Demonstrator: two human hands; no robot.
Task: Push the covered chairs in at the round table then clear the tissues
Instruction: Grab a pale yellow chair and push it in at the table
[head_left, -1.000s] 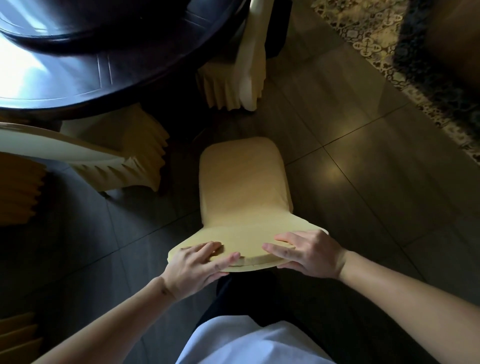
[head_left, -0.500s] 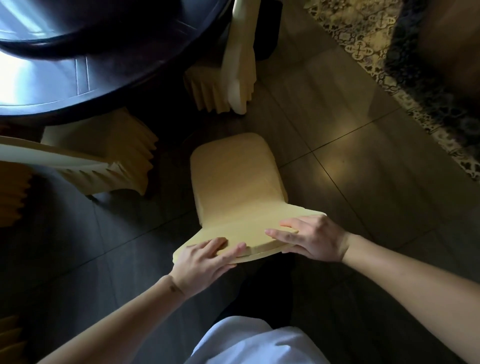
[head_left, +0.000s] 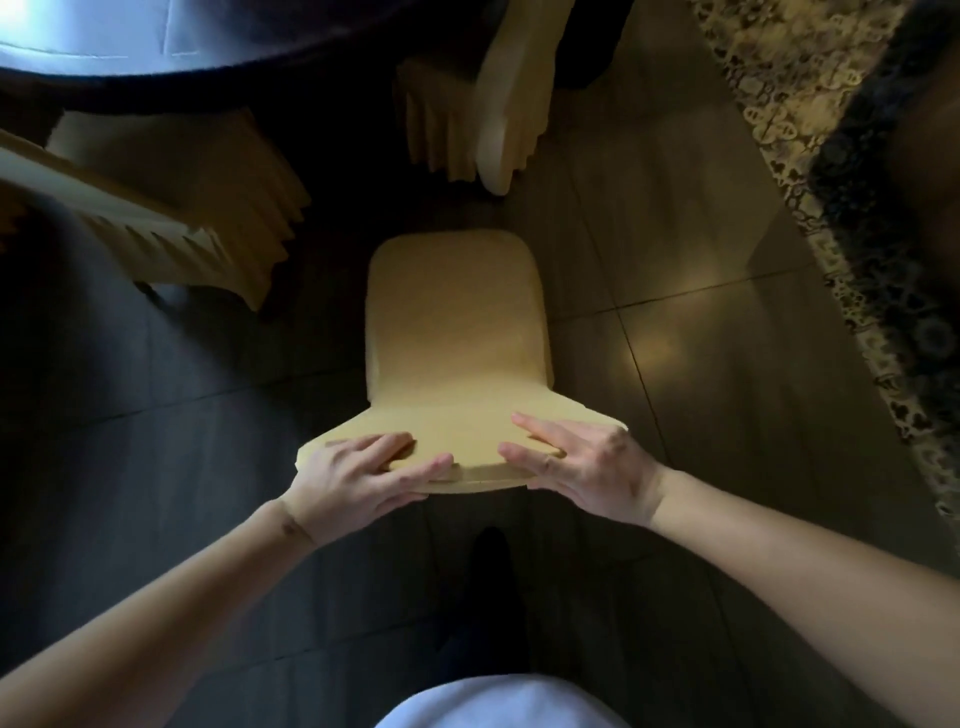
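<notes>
A chair in a cream-yellow cover (head_left: 452, 332) stands on the floor in front of me, its seat pointing toward the dark round table (head_left: 156, 57) at the top left. My left hand (head_left: 358, 478) grips the top of its backrest on the left side. My right hand (head_left: 587, 462) grips the same top edge on the right, fingers laid over it. A gap of floor lies between the seat's front and the table edge. No tissues are in sight.
Two more covered chairs flank the gap: one at the left (head_left: 171, 208) with a pleated skirt, one at the top centre (head_left: 498, 93) tucked close to the table. A patterned rug (head_left: 841, 171) runs along the right. Tiled floor (head_left: 701, 338) lies between chair and rug.
Chair and view have shifted toward the table and turned a little, so the seat now points straighter at the gap between the two other chairs. Both hands keep their hold on the backrest.
</notes>
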